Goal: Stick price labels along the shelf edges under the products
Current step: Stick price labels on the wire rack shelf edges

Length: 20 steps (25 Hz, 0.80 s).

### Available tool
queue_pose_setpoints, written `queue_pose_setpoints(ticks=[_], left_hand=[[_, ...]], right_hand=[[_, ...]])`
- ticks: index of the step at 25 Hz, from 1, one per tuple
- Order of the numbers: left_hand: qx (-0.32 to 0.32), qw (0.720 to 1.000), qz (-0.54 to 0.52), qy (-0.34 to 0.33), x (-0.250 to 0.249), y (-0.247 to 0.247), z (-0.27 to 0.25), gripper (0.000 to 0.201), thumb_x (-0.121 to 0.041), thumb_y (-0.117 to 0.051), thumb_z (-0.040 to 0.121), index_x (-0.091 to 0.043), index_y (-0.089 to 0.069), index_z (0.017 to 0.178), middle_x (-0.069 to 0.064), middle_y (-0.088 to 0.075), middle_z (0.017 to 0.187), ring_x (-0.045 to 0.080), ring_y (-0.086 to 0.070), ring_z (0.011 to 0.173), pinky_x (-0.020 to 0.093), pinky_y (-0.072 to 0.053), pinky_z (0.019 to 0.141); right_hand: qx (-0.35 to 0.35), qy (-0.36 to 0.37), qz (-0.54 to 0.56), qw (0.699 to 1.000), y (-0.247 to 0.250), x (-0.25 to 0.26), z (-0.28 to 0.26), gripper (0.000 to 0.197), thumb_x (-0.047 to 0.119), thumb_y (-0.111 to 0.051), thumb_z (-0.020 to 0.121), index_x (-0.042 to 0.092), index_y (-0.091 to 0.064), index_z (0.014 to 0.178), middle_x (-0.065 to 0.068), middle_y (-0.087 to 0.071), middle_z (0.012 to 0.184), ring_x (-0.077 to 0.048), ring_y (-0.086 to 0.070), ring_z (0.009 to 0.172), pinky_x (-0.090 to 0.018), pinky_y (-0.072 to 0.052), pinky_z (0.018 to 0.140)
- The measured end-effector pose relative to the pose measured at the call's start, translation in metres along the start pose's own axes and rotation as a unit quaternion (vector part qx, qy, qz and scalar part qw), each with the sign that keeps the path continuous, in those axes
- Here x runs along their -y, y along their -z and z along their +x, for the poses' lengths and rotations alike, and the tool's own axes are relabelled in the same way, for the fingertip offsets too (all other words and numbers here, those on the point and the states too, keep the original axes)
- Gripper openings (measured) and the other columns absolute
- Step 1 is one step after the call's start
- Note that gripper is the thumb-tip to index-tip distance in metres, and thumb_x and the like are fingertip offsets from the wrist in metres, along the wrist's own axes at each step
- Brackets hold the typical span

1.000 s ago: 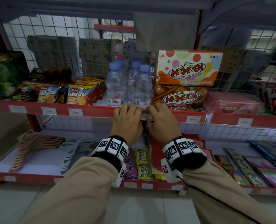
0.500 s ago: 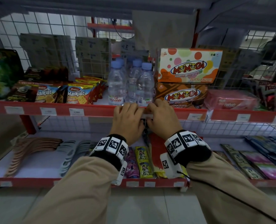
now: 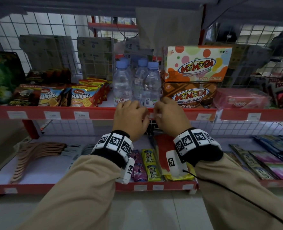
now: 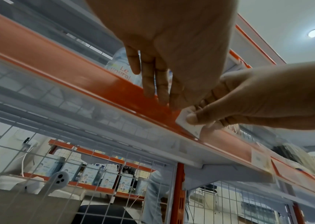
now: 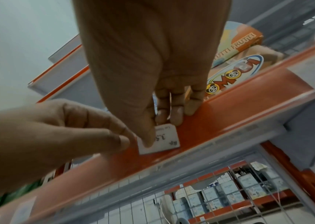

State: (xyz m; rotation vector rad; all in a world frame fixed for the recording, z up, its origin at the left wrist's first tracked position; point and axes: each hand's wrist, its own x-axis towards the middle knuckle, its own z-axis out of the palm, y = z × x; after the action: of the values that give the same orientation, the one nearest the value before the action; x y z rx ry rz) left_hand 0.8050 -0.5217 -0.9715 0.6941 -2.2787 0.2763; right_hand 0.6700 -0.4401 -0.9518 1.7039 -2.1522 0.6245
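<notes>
A white price label (image 5: 167, 140) lies against the red shelf edge (image 3: 101, 112) under the water bottles (image 3: 122, 85). My right hand (image 5: 164, 115) has its thumb on the label's face, and its fingers are curled over the top lip of the edge, pinching the label there. My left hand (image 5: 95, 136) touches the label's left end with one fingertip. In the left wrist view the left hand's (image 4: 164, 91) other fingers lie straight on the red strip beside the label (image 4: 183, 121). In the head view both hands (image 3: 132, 117) (image 3: 167, 115) hide most of the label (image 3: 153, 115).
Other white labels (image 3: 81, 115) (image 3: 203, 116) sit on the same edge. Malkist packs (image 3: 82, 97) stand left of the bottles and Momogi boxes (image 3: 197, 63) right. Below, the lower shelf (image 3: 38, 186) holds hangers (image 3: 38, 153) and sachets (image 3: 151, 165). Wire mesh backs the shelves.
Both hands stay at the same spot on the shelf edge. They have spread slightly apart, so a sliver of the white label shows between them.
</notes>
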Motion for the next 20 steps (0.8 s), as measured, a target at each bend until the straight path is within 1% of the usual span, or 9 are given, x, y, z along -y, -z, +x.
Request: queue_pose_setpoints(ticks=[3,6,7,9,12,14,15,17,20], left_hand=[[0.033,0.999,-0.025,-0.006,0.008,0.002,0.002,0.023,-0.035,-0.052,0.089,-0.021,-0.067,0.100,-0.001,-0.060,0.094,0.023,-0.053,0.092,0.035,-0.032,0.085],[0.023,0.995,-0.096,0.004,0.017,0.004,0.003,0.020,-0.027,-0.052,0.092,-0.016,-0.067,0.099,0.001,-0.062,0.092,0.023,-0.056,0.090,0.035,-0.036,0.083],[0.017,0.992,-0.124,0.010,0.019,0.004,0.004,0.020,-0.026,-0.051,0.094,-0.015,-0.067,0.099,0.002,-0.063,0.091,0.023,-0.056,0.089,0.035,-0.038,0.081],[0.008,0.985,-0.171,0.024,0.020,0.003,0.005,0.025,-0.028,-0.047,0.098,-0.012,-0.066,0.103,0.005,-0.065,0.091,0.023,-0.057,0.087,0.033,-0.041,0.076],[-0.007,0.971,-0.235,0.037,0.018,0.004,0.006,0.035,-0.036,-0.039,0.101,-0.012,-0.063,0.109,0.005,-0.066,0.089,0.023,-0.058,0.083,0.034,-0.044,0.070],[-0.010,0.967,-0.253,0.039,0.018,0.004,0.004,0.031,-0.034,-0.042,0.100,-0.011,-0.060,0.109,0.005,-0.065,0.088,0.023,-0.058,0.082,0.037,-0.046,0.069],[-0.007,0.968,-0.249,0.037,0.018,0.003,0.003,0.026,-0.031,-0.045,0.099,-0.011,-0.060,0.106,0.006,-0.065,0.088,0.025,-0.058,0.082,0.038,-0.047,0.069],[-0.004,0.972,-0.233,0.030,0.018,0.002,0.001,0.017,-0.025,-0.050,0.097,-0.010,-0.058,0.096,0.006,-0.062,0.085,0.026,-0.055,0.081,0.041,-0.046,0.071],[0.000,0.980,-0.198,0.019,0.018,0.003,0.001,0.016,-0.022,-0.054,0.095,-0.009,-0.056,0.087,0.001,-0.053,0.080,0.025,-0.050,0.079,0.035,-0.038,0.069]], right_hand=[[-0.029,-0.039,0.154,0.987,0.007,-0.004,0.004,0.004,0.013,-0.063,0.081,0.017,-0.061,0.081,-0.004,-0.060,0.091,-0.019,-0.057,0.080,-0.038,-0.050,0.077],[-0.088,-0.071,0.238,0.965,0.009,-0.006,0.001,0.007,0.012,-0.067,0.082,0.018,-0.063,0.084,0.005,-0.064,0.073,-0.009,-0.059,0.068,-0.032,-0.051,0.067],[-0.117,-0.080,0.260,0.955,0.009,-0.005,0.000,0.007,0.013,-0.068,0.083,0.017,-0.064,0.088,0.005,-0.064,0.072,-0.008,-0.060,0.068,-0.029,-0.050,0.067],[-0.150,-0.101,0.330,0.926,0.006,-0.001,0.000,0.012,0.011,-0.069,0.084,0.013,-0.066,0.095,-0.001,-0.067,0.079,-0.015,-0.064,0.075,-0.031,-0.053,0.072],[-0.136,-0.144,0.469,0.860,0.001,0.011,0.000,0.017,0.004,-0.071,0.081,0.005,-0.064,0.098,-0.014,-0.070,0.092,-0.024,-0.066,0.087,-0.034,-0.055,0.082],[-0.106,-0.159,0.546,0.815,-0.003,0.020,-0.003,0.021,-0.002,-0.070,0.080,0.000,-0.061,0.099,-0.018,-0.069,0.096,-0.022,-0.066,0.087,-0.032,-0.053,0.083],[-0.093,-0.155,0.564,0.805,-0.005,0.023,-0.004,0.021,-0.003,-0.070,0.080,-0.002,-0.060,0.099,-0.019,-0.069,0.096,-0.021,-0.065,0.087,-0.031,-0.053,0.082],[-0.091,-0.137,0.548,0.820,-0.008,0.027,-0.006,0.018,0.002,-0.069,0.083,-0.002,-0.062,0.098,-0.017,-0.069,0.095,-0.019,-0.064,0.086,-0.029,-0.053,0.080],[-0.131,-0.097,0.437,0.884,-0.006,0.024,-0.008,0.010,0.013,-0.066,0.087,0.009,-0.067,0.097,-0.003,-0.070,0.090,-0.010,-0.064,0.081,-0.020,-0.051,0.073]])
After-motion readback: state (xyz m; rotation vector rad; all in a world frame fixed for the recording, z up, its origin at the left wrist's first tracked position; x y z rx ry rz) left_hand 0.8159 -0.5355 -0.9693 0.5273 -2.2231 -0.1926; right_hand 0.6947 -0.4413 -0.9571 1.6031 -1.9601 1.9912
